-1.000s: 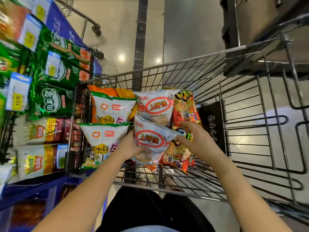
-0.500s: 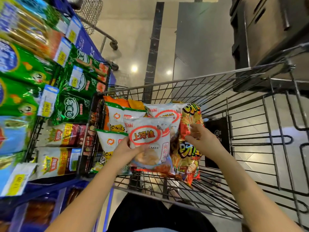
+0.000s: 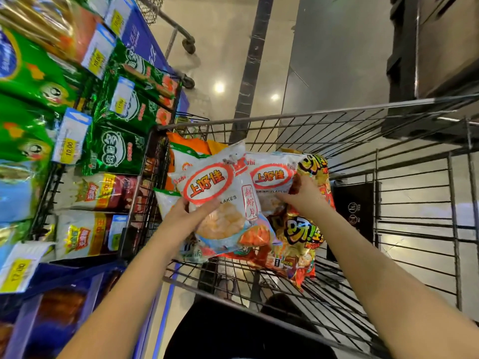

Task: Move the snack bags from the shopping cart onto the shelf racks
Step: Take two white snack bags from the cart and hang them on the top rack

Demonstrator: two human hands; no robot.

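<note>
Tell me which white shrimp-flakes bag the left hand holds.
The nearer, tilted bag, gripped by the left hand; the other bag lies behind it in the cart, touched by the right hand.
</note>
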